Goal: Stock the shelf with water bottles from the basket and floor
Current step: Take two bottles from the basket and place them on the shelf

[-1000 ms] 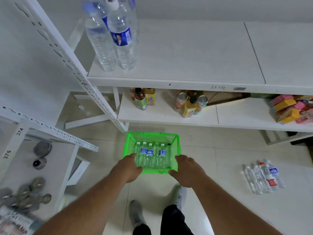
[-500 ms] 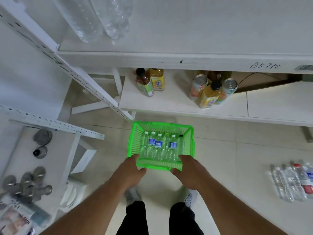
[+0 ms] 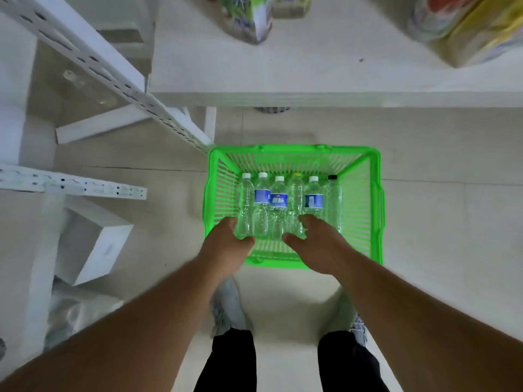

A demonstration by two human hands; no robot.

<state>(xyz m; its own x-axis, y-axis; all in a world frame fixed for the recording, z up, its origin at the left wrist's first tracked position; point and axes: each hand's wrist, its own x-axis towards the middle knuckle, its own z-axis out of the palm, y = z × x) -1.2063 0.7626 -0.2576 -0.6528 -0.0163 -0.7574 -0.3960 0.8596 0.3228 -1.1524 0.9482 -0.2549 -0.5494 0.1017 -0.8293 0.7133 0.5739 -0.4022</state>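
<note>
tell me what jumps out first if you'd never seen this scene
The bright green basket on the pale floor grabs the eye, with six clear water bottles lying side by side in it. Both bare hands reach in at its near edge: the left hand around the leftmost bottle's base, the right hand open beside the middle ones.

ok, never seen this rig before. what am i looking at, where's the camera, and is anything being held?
No robot here: a person works bare-handed, and one wide-angle camera on their head looks down. A green basket sits on the floor, with six bottles lying side by side in it. The left hand curls around the leftmost bottles' bases; the right hand reaches onto the middle ones, grip unclear. Nothing is lifted yet. A low shelf above holds other drinks.
</note>
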